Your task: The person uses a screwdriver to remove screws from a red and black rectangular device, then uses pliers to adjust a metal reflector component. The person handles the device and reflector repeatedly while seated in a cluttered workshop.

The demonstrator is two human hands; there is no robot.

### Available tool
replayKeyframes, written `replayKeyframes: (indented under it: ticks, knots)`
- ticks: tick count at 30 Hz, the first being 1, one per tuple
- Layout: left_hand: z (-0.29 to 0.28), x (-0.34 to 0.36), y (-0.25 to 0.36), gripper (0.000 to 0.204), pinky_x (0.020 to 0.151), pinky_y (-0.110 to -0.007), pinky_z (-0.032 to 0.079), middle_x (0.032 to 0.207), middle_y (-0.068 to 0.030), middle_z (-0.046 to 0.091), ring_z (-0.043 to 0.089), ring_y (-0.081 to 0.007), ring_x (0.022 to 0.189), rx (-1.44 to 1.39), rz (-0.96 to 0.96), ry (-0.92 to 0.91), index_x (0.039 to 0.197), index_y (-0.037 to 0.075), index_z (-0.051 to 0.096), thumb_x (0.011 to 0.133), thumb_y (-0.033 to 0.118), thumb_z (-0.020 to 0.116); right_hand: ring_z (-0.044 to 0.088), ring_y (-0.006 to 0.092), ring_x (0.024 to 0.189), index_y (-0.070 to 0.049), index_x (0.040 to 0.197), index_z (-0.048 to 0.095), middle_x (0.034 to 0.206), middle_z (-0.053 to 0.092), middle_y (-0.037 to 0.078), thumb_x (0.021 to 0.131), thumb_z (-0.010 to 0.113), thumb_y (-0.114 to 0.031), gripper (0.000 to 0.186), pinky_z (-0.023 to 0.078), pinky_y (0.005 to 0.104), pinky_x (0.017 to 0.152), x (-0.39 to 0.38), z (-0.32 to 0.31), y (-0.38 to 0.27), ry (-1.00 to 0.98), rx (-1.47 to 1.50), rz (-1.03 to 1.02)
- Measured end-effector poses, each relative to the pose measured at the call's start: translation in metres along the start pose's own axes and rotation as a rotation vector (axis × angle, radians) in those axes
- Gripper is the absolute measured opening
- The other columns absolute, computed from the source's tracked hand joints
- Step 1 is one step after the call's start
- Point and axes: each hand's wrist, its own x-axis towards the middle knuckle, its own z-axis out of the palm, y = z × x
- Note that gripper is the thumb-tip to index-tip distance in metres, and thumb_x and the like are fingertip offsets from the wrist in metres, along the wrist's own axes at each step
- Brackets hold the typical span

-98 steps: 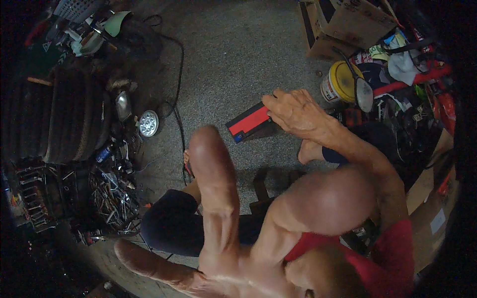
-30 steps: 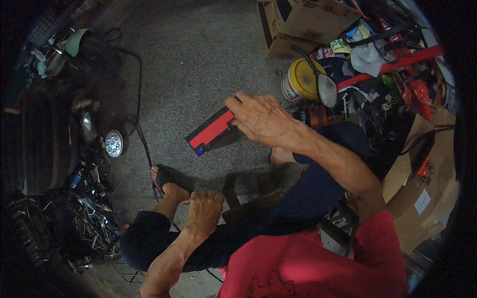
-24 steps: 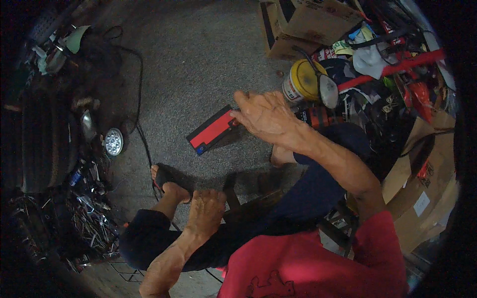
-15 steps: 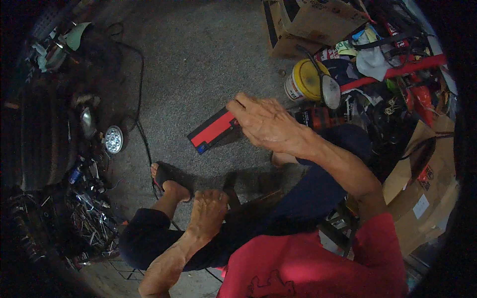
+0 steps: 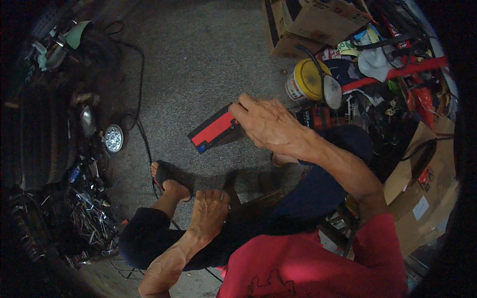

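Observation:
My right hand (image 5: 266,121) is closed over the far right end of a rectangular red-and-black block (image 5: 212,130) with a blue corner. The block is tilted over the grey floor, its near left end free; it looks like a small battery, but its kind is not certain. The fingertips on its far side are hidden. Lower down, my left hand (image 5: 208,211) is in front of my left knee, back upward and fingers curled under. Anything inside those fingers is hidden from this view.
A round multi-lens lamp (image 5: 114,138) lies at left beside a black cable (image 5: 142,99). Loose metal parts (image 5: 94,218) are heaped nearby. At right stand a yellow-lidded bucket (image 5: 308,79) with a mirror (image 5: 331,92) against it, cardboard boxes (image 5: 325,22) and a flattened carton (image 5: 422,198).
Hardly anything differs. My right hand has shifted very slightly to the right on the block; my left hand stays in about the same place.

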Motion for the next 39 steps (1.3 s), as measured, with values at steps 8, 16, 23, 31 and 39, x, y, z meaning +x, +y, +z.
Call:
replayKeyframes:
  ticks: [8,16,23,31,39]
  knots:
    - [-0.001,0.008,0.001,0.022,0.082,-0.038,0.04,0.098,-0.0091,0.061,0.058,-0.0257,0.098,-0.099,-0.049,-0.246,0.096,0.012,0.062,0.08,0.026,0.058,0.062,0.032,0.073,-0.004,0.094,0.052,0.088,0.057,0.015,0.076,0.061,-0.014,0.023,0.049,0.0418,0.06,-0.004,-0.007,-0.007,0.021,-0.115,0.188]
    - [-0.003,0.046,-0.006,0.036,0.081,-0.043,0.048,0.103,-0.0165,0.063,0.06,-0.0365,0.095,-0.727,-0.151,-0.39,0.114,0.006,0.056,0.086,0.028,0.055,0.063,0.0312,0.076,-0.001,0.096,0.051,0.093,0.057,0.019,0.074,0.06,-0.007,0.024,0.05,0.0447,0.065,-0.003,-0.007,-0.007,-0.034,-0.062,0.053]
    - [0.081,0.118,-0.035,0.035,0.081,-0.039,0.047,0.103,-0.0161,0.064,0.062,-0.0318,0.094,-1.127,-0.491,0.144,0.115,0.002,0.055,0.086,0.022,0.058,0.064,0.0275,0.086,0.0,0.096,0.054,0.092,0.061,0.017,0.075,0.062,-0.013,0.026,0.051,0.0402,0.061,0.003,0.005,-0.021,-0.158,-0.05,0.174]
    - [0.145,0.21,-0.055,0.037,0.08,-0.039,0.048,0.109,-0.0114,0.06,0.061,-0.0249,0.092,-1.739,-0.344,0.594,0.119,0.004,0.051,0.09,0.027,0.051,0.066,0.0322,0.079,0.002,0.094,0.058,0.091,0.063,0.019,0.075,0.06,-0.016,0.026,0.052,0.0431,0.061,-0.011,0.019,0.002,-0.013,-0.1,0.043]
    - [0.108,0.208,-0.049,0.036,0.077,-0.04,0.049,0.106,-0.0124,0.058,0.061,-0.0275,0.09,-1.157,-0.553,0.455,0.116,0.006,0.05,0.089,0.029,0.052,0.063,0.0339,0.085,0.002,0.101,0.055,0.092,0.058,0.022,0.07,0.065,-0.016,0.037,0.052,0.0414,0.064,-0.009,0.024,-0.004,-0.035,0.054,-0.012]
